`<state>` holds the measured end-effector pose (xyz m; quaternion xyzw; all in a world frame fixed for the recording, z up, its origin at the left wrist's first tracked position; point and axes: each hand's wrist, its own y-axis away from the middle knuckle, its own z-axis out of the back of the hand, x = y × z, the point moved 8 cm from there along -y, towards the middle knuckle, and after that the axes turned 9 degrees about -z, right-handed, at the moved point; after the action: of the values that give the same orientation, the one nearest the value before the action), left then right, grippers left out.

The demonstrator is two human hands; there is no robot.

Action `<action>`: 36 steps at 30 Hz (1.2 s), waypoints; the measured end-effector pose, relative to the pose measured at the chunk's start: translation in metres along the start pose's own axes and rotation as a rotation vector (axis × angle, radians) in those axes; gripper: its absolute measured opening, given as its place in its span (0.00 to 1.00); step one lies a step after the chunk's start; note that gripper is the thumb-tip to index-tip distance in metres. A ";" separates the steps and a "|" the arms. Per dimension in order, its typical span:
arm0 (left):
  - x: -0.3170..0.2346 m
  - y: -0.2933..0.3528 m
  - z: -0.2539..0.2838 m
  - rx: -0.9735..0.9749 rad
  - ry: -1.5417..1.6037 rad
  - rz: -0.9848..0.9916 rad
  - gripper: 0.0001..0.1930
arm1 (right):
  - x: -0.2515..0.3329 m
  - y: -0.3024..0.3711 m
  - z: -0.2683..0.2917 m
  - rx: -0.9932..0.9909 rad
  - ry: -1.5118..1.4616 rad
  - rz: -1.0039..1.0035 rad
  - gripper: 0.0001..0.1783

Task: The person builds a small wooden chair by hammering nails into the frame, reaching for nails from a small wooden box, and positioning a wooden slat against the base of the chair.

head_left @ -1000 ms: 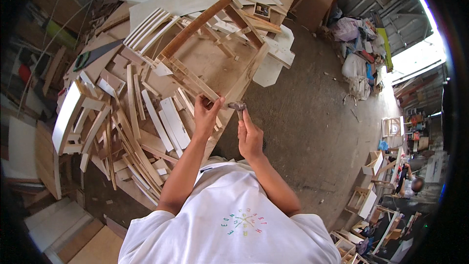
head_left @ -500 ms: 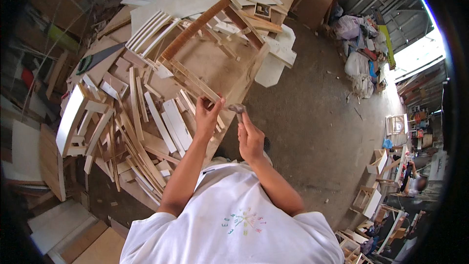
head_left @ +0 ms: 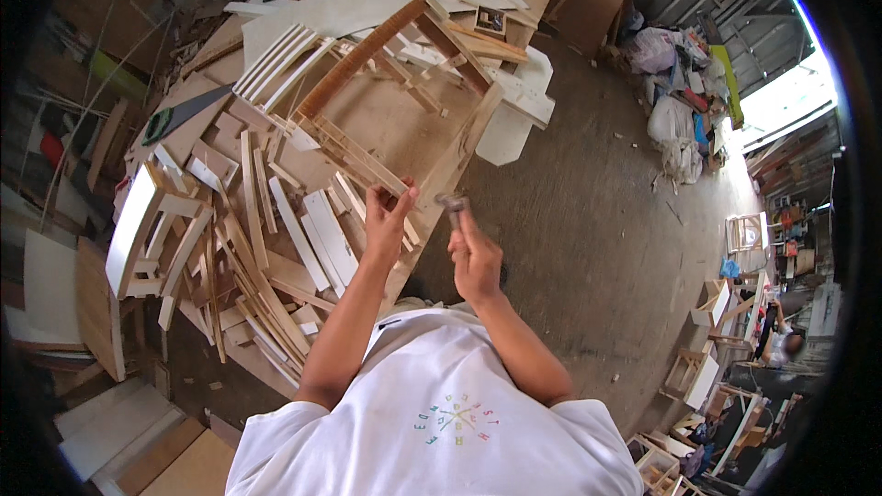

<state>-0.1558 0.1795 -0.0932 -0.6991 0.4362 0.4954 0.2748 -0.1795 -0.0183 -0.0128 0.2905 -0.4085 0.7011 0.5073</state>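
Note:
A wooden frame (head_left: 356,152) with brown and pale rails lies on the worktable. At its near corner, my left hand (head_left: 386,220) grips the end of the pale front rail between thumb and fingers. Whether a nail is there is too small to tell. My right hand (head_left: 476,262) is closed round the handle of a hammer (head_left: 451,203). The hammer head hangs just right of the rail end, apart from it and slightly blurred.
Loose wooden strips (head_left: 253,193) and white boards (head_left: 328,230) crowd the table's left side. A handsaw (head_left: 188,115) lies beyond them. A small white-topped wooden piece (head_left: 133,230) stands at the left. Filled bags (head_left: 675,119) lie at the far right; another person (head_left: 781,340) is at the right.
The hammer head has moved slightly right, away from the rail end. My left hand stays on the rail, and the frame has barely shifted in view.

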 end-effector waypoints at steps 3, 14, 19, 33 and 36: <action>-0.004 0.006 -0.001 -0.007 -0.015 0.036 0.25 | -0.003 0.007 0.005 0.029 -0.080 -0.126 0.27; -0.004 0.004 0.001 -0.043 -0.008 -0.013 0.25 | -0.005 0.010 -0.001 0.093 -0.055 -0.140 0.27; -0.006 0.006 -0.004 -0.051 -0.018 0.028 0.24 | 0.000 0.003 -0.003 0.082 -0.032 0.019 0.27; -0.011 0.015 -0.003 -0.128 -0.003 0.008 0.23 | 0.003 -0.009 -0.004 0.199 -0.057 0.062 0.24; -0.016 0.012 -0.002 -0.142 -0.012 0.000 0.23 | 0.008 -0.014 0.009 0.118 -0.171 0.085 0.24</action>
<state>-0.1678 0.1774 -0.0770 -0.7139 0.3984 0.5293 0.2269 -0.1689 -0.0204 0.0024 0.3612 -0.4203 0.7172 0.4225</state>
